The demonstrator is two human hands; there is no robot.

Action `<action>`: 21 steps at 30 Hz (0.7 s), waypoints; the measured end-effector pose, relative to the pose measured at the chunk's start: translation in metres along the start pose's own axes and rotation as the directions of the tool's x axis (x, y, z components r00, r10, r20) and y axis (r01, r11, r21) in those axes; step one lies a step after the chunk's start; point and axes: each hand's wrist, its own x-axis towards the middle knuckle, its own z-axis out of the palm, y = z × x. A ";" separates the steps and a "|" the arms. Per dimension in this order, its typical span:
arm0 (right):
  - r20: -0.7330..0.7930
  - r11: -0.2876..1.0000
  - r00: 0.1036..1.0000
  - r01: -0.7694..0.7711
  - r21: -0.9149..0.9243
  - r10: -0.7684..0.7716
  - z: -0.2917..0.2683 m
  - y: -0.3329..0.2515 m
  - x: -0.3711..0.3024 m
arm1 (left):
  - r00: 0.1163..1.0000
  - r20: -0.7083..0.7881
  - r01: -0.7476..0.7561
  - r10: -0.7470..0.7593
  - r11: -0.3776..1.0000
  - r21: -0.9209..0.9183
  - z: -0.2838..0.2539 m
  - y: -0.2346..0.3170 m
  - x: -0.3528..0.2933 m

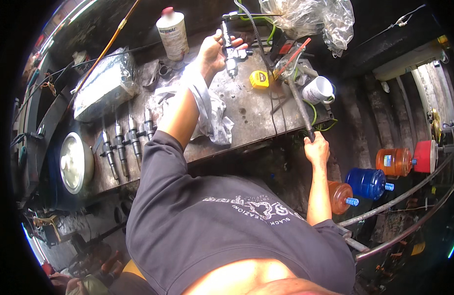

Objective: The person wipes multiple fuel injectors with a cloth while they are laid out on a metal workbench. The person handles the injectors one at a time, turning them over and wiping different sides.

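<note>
A metal fuel injector point(231, 55) stands nearly upright over the far part of the bench, its narrow tip pointing down. My left hand point(214, 53) holds it from the left, thumb in front and fingers reaching behind. Its upper end meets a dark metal fitting point(231, 16). A white cloth point(207, 105) lies under and against my left forearm, spilling onto the bench. At the bench's right end, my right hand point(317, 149) is closed around the dark lower end of a long grey metal bar point(300, 104). The bar's far end is partly hidden by clear plastic.
Several injectors point(121, 147) lie on the bench point(207, 153) at left, beside a round lid point(75, 162) and plastic-wrapped box point(104, 88). A bottle point(172, 37) stands behind; a yellow tape measure point(259, 79) and white mug point(318, 90) sit right. Large jugs point(367, 183) stand beyond.
</note>
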 end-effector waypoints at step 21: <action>-0.436 0.887 0.772 0.399 -0.233 -0.462 -0.103 -0.050 0.029 | 0.997 -0.009 -0.083 0.083 0.997 -0.003 -0.027 -0.013 -0.062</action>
